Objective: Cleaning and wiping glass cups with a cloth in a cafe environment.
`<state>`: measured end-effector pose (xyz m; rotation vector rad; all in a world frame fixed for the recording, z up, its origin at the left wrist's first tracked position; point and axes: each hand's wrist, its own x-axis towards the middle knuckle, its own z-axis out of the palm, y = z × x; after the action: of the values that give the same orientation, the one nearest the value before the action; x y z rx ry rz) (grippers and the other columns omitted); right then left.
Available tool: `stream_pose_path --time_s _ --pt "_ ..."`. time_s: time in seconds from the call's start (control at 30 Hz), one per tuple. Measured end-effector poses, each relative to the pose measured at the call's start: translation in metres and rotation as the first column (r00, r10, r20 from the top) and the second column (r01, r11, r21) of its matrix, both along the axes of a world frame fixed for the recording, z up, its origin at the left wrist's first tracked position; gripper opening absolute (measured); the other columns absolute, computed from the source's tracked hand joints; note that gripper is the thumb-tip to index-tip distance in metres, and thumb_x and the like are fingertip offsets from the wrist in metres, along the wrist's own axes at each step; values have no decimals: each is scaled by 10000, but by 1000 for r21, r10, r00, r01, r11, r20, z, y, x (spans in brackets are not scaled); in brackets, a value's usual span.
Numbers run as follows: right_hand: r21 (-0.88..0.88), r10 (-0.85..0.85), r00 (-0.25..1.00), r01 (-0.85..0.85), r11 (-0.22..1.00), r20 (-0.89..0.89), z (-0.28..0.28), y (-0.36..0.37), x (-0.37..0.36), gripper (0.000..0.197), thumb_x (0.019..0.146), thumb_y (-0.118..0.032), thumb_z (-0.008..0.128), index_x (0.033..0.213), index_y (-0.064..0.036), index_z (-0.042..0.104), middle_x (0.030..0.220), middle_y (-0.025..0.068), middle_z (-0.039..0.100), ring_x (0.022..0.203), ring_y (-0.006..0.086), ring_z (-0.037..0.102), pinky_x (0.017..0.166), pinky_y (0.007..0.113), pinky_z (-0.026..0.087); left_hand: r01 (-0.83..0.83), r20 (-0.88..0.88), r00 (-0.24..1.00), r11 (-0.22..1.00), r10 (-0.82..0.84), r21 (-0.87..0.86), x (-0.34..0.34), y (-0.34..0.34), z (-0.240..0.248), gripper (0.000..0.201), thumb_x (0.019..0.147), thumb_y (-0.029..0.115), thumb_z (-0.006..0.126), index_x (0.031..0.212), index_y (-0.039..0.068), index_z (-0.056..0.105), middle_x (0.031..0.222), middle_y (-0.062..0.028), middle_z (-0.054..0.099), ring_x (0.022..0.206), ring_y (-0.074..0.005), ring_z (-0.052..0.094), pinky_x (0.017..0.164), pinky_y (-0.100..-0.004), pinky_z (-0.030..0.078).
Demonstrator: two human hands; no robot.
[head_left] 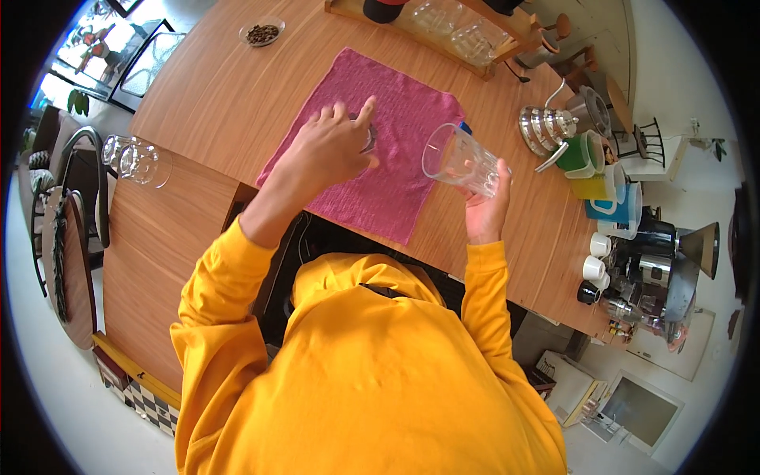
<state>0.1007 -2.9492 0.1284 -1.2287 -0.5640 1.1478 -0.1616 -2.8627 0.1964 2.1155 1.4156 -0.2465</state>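
My right hand (484, 207) is wrapped round a clear glass tumbler (467, 162), held tilted over the right edge of a pink cloth (408, 150). Its mouth points to the left. Over the middle of the same cloth is my left hand (332, 146), with index finger and thumb spread apart. A round, clear, greyish thing (369, 136) shows between that thumb and index finger, mostly hidden by the hand. Whether the fingers touch it is hard to make out. A small blue thing (465, 127) peeks out beside the tumbler's rim.
A small dish of brown beans (262, 33) lies far left on the wooden table (198, 95). Upturned glasses (142, 162) stand at left. A wooden rack (443, 47) is at the back. On the right are a metal kettle (545, 131), coloured pitchers (613, 190) and cups (594, 267).
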Motion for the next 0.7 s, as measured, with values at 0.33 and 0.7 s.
stream_pose_path --time_s 0.33,0.7 --pt "75 -49 896 91 993 -442 8 -41 -23 593 951 -584 498 1233 -67 566 1116 97 667 1017 240 663 888 419 556 -83 692 563 802 -452 592 43 -81 -7 343 733 258 805 1051 143 747 1329 -89 542 1256 -304 490 1012 -459 394" --pt "45 -79 887 111 993 -455 15 -45 -34 708 939 -663 439 1250 -38 559 1102 126 690 882 370 728 739 387 580 -294 785 424 751 -452 591 51 -99 -16 201 731 174 799 914 119 737 996 -5 647 966 -199 591 874 -374 396"
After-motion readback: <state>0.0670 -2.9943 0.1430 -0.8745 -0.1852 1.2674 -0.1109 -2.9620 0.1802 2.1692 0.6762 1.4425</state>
